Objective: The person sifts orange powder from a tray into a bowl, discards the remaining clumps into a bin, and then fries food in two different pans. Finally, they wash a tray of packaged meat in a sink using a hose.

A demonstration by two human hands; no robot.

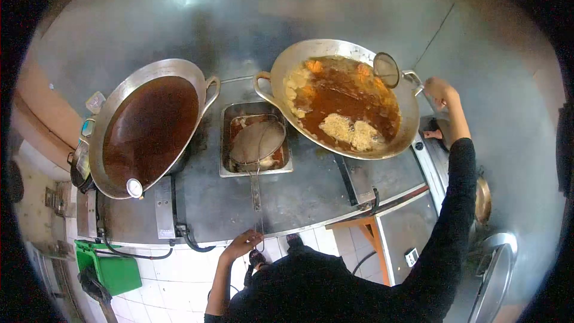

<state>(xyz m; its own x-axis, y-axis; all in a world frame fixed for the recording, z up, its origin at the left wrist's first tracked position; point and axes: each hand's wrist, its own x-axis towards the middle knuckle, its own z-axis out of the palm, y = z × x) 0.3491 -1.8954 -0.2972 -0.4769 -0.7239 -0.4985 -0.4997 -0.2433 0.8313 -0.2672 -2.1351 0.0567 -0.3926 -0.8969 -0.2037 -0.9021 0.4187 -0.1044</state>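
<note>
My right hand [441, 91] is closed around the handle of a small round mesh skimmer [387, 70], whose head is over the right rim of the right wok [412, 125]. Dark oil with foam fills this wok. Two pale, crumbly pieces [351, 131] float near its front, and smaller orange pieces [314, 67] lie towards the back. My left hand [245, 244] is low at the counter's front edge, fingers closed at the hooked handle end of a large round mesh strainer [259, 142]. That strainer rests across a square metal container [287, 169] holding brownish liquid.
A second wok [103, 170] of dark oil stands at left, with a round dial thermometer [134, 188] on its front rim. A green bin [116, 269] is on the tiled floor. A small white timer [411, 256] and a large metal lid [502, 269] are at right.
</note>
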